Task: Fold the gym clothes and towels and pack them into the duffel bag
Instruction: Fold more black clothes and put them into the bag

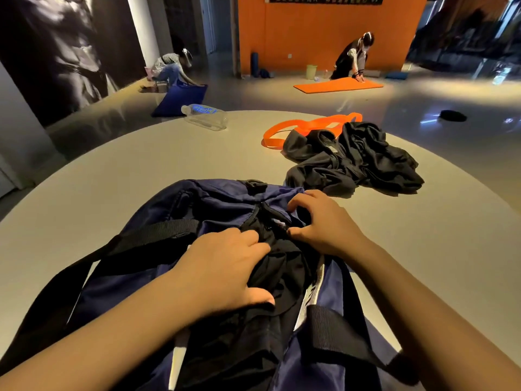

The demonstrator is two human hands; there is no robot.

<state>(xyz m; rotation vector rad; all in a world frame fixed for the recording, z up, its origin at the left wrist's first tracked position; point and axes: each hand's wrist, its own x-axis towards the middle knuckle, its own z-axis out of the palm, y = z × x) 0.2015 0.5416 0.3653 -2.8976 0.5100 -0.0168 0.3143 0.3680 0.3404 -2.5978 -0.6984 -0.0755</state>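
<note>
A navy duffel bag (214, 204) with black straps lies on the round grey table (112, 170) right in front of me. Its top opening holds a black garment (284, 266). My left hand (225, 266) grips this black cloth, with the fingers and thumb curled into its folds. My right hand (321, 221) holds the bag's far right rim at the opening, its fingers curled around the edge. A crumpled pile of black clothes (355, 159) lies unfolded on the table beyond the bag, to the right.
An orange band (307, 128) lies behind the black pile. A clear plastic bottle (204, 115) lies on its side at the table's far edge. On the floor beyond, two people bend over a blue mat (180, 100) and an orange mat (338, 86).
</note>
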